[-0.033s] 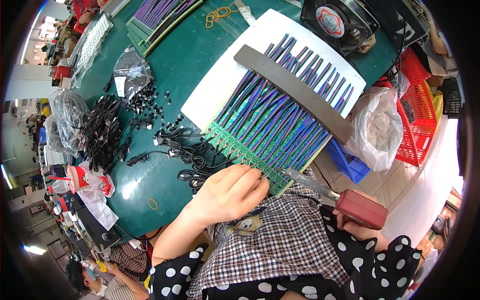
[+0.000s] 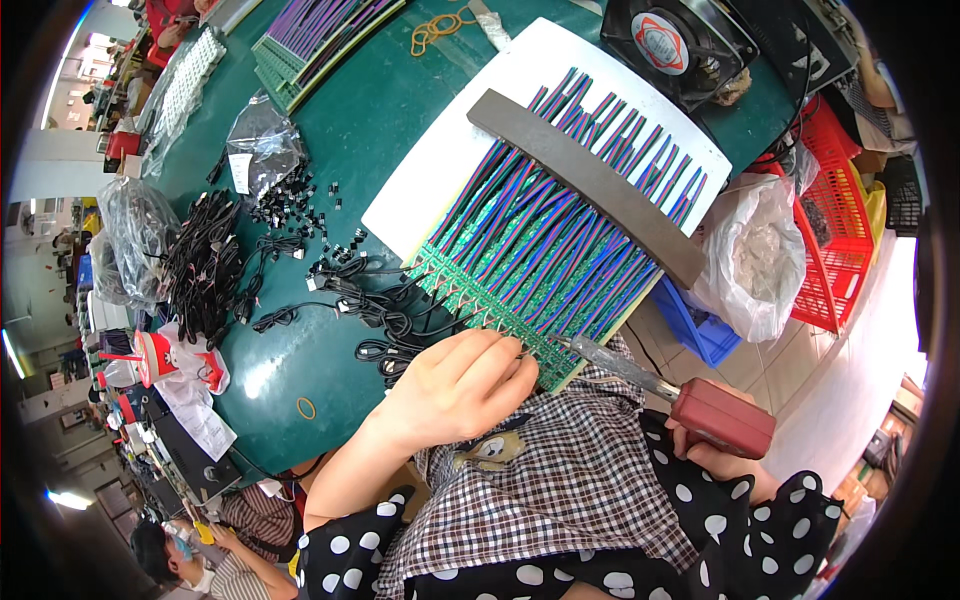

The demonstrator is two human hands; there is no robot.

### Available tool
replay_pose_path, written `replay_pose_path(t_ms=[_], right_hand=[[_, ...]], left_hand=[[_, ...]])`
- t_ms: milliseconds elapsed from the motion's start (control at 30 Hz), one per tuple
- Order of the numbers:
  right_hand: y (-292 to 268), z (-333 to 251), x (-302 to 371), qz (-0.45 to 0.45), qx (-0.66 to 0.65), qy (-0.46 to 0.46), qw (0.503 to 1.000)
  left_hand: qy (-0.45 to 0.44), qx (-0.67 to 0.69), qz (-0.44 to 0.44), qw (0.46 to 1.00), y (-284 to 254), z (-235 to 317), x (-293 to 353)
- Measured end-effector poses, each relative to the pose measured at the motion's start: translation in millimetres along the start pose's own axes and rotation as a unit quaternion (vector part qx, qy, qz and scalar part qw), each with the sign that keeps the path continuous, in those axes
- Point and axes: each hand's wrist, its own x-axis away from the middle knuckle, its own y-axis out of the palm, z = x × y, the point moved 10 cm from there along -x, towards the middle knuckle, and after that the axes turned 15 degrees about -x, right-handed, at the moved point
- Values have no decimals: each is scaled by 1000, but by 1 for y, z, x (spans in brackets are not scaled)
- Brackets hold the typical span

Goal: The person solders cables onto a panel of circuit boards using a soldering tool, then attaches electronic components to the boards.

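My left hand [image 2: 465,385] is closed at the near edge of a green circuit board panel [image 2: 545,365]; its fingertips point down at the pads, and what they pinch is hidden. In my right hand [image 2: 725,462] is a soldering iron [image 2: 722,418] with a dark red handle, its tip touching or just above the panel to the right of my left fingers. Rows of blue, red and black wires [image 2: 530,235] run across the panel, pressed down by a dark brown bar [image 2: 590,185]. Several black cables [image 2: 395,320] reach the panel's left edge, with stripped ends on its pads.
A white board [image 2: 400,205] lies under the panel on the green table [image 2: 270,400]. Left are a black cable bundle [image 2: 205,260] and small black parts [image 2: 285,200]. A fan [image 2: 680,45] stands at the back right. Beyond the table's right edge are a plastic bag [image 2: 755,260] and red crate [image 2: 825,240].
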Motion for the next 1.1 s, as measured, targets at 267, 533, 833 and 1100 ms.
replay_pose_path(t_ms=[267,533,833,1100], right_hand=[[2,-1,-9,31,-186,69,980],[3,-2,-5,-11,-179,47,983],[-2,5,2,-10,-163,-12,986],[4,-7,-7,-78,-75,-34,994]], left_hand=[[-62,92,-45,993,1,-7,-4],[-236,199,-100,946,18,-19,0],[-335,217,-160,903,28,-26,3],[-350,222,-161,896,30,-25,6]])
